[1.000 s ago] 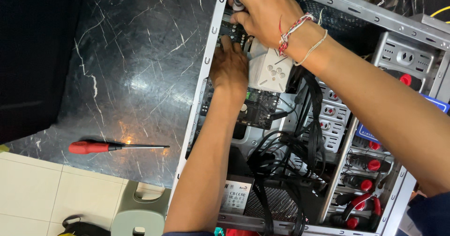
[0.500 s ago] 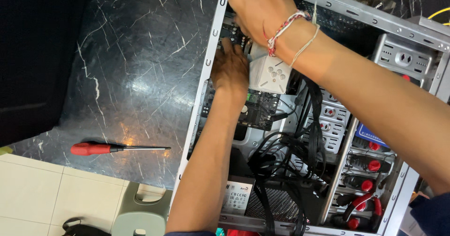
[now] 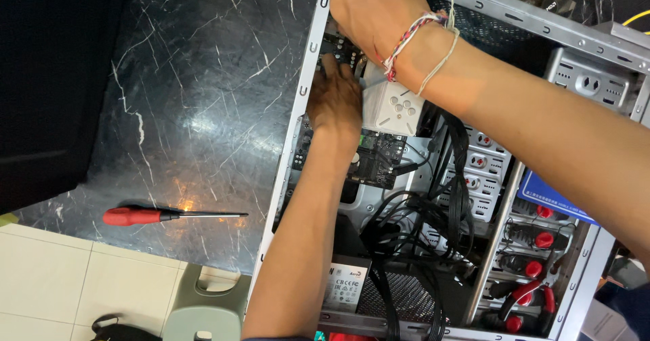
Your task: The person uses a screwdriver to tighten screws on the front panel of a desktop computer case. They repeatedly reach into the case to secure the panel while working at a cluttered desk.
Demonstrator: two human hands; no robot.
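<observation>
An open grey computer case (image 3: 301,111) lies on a dark marble top. My left hand (image 3: 335,97) reaches down inside it and rests on the green circuit board (image 3: 372,162), its fingers hidden against the board. My right hand (image 3: 372,13), with string bracelets at the wrist, is at the case's top edge, fingers curled over something I cannot make out. A white block-shaped part (image 3: 393,107) sits between the two hands.
A red-handled screwdriver (image 3: 162,215) lies on the marble (image 3: 189,97) left of the case. Black cables (image 3: 420,226) bundle in the case's middle above a power supply (image 3: 393,293). Drive bays with red clips (image 3: 535,246) line the right. A grey stool (image 3: 210,307) stands below.
Both hands have shifted slightly toward the upper part of the case. The screwdriver has not moved.
</observation>
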